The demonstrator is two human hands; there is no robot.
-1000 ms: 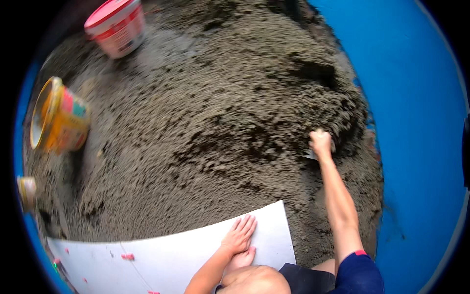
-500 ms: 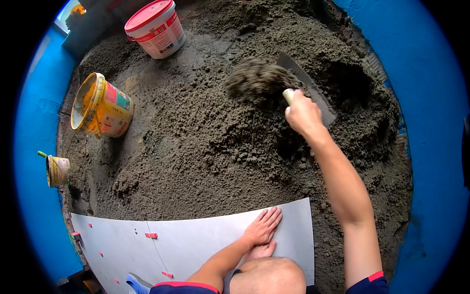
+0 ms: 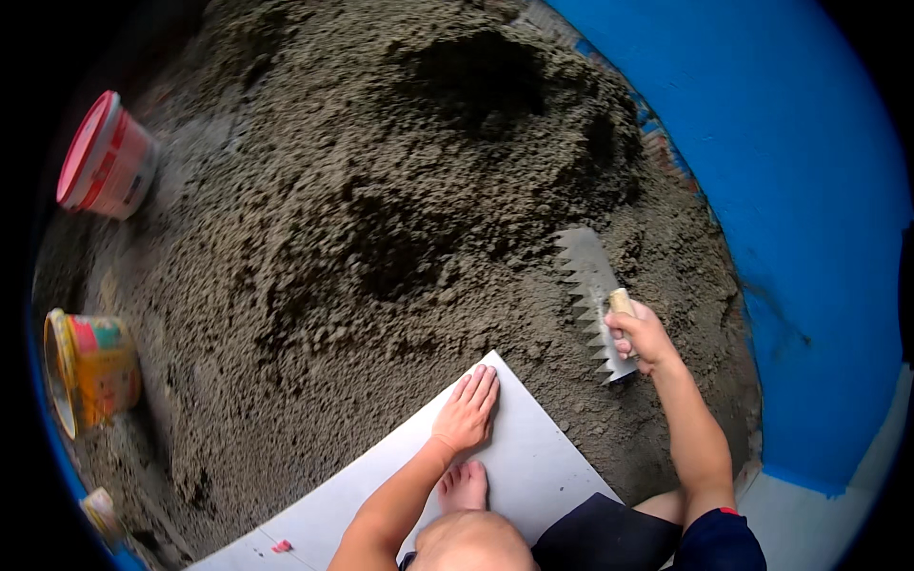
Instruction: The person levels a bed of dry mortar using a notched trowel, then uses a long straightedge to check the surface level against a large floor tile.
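My right hand (image 3: 640, 338) grips the pale wooden handle of a notched trowel (image 3: 592, 276), whose metal blade has a row of pointed teeth along its left edge. The blade is over the grey-brown mortar (image 3: 314, 285) at the right; whether it touches cannot be made out. Spread flat with fingers extended, my left hand (image 3: 466, 409) rests on a white floor tile (image 3: 533, 428) near its far corner. My bare foot (image 3: 464, 487) stands on the same tile, just below that hand.
A white bucket with a red lid (image 3: 109, 157) stands at the far left. Nearer are a yellow bucket (image 3: 95, 371) and a small pail (image 3: 100, 512). A blue wall (image 3: 781, 238) borders the mortar on the right. One red tile spacer (image 3: 282, 546) lies at a tile joint.
The view has turned to the right. The trowel has come nearer, away from the clump of mortar that was moving beside it. My left hand remains on the tile.
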